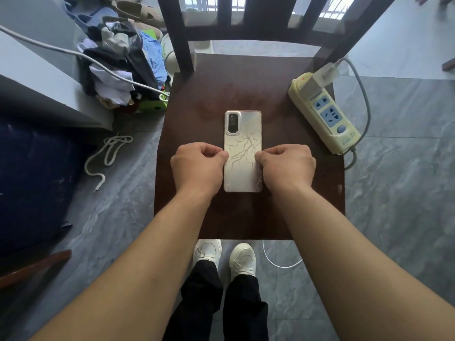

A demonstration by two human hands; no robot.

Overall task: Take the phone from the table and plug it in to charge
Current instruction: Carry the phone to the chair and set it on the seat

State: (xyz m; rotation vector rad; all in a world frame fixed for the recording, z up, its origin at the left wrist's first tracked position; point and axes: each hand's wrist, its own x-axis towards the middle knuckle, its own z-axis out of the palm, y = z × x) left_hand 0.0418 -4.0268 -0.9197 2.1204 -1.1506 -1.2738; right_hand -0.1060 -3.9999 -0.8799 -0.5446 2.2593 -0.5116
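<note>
The left hand (pixel 197 166) is pinching the left edge of the phone (pixel 242 151) with thumb and curled fingers; the right hand (pixel 286 166) is gripping the right edge likewise. Fingertips on both sides are tucking under and are partly hidden, so contact beneath the phone cannot be confirmed. The phone is lying face down, camera end away from the person, at the centre of a dark wooden chair seat (pixel 248 94). A yellow power strip (pixel 325 114) is resting on the seat's right edge with a white charger block (pixel 317 78) plugged into it. Its white cable (pixel 280 260) is trailing over the floor, its end hidden behind the right forearm.
</note>
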